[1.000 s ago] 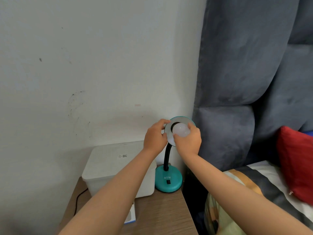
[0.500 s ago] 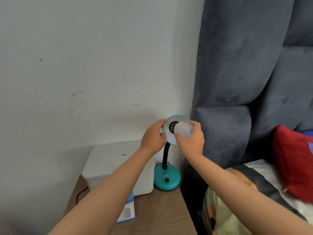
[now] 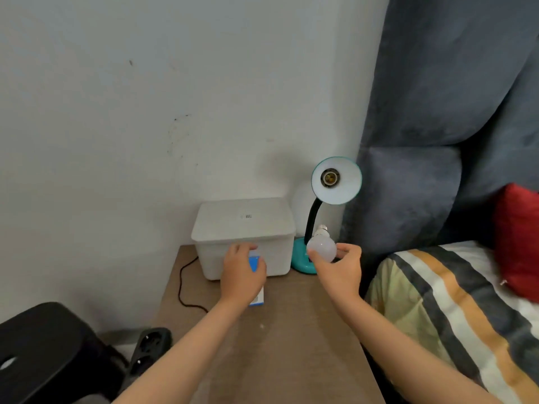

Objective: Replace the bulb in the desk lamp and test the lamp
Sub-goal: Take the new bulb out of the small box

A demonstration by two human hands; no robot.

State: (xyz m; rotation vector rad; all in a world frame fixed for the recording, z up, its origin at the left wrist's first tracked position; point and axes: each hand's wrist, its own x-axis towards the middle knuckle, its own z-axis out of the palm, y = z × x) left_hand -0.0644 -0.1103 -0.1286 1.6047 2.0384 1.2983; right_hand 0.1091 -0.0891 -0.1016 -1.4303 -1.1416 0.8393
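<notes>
A teal desk lamp [image 3: 336, 182] stands at the back right of the wooden nightstand [image 3: 280, 339], its shade tilted toward me and its socket [image 3: 330, 177] bare. My right hand [image 3: 339, 269] holds a white bulb [image 3: 322, 246] in front of the lamp's base [image 3: 302, 262], screw cap pointing up. My left hand [image 3: 243, 275] lies over a blue and white bulb box [image 3: 256, 282] on the tabletop, fingers curled around it.
A white lidded bin [image 3: 245, 228] sits against the wall left of the lamp. A black cord [image 3: 183, 287] runs off the table's left edge toward a black power strip [image 3: 150, 346] on the floor. A black stool [image 3: 43, 351] is at lower left. Bed with striped blanket [image 3: 455, 310] and red pillow [image 3: 517, 243] on the right.
The bulb came out of the lamp's socket and my right hand brought it down in front of the base. My left hand left the shade and dropped onto the bulb box.
</notes>
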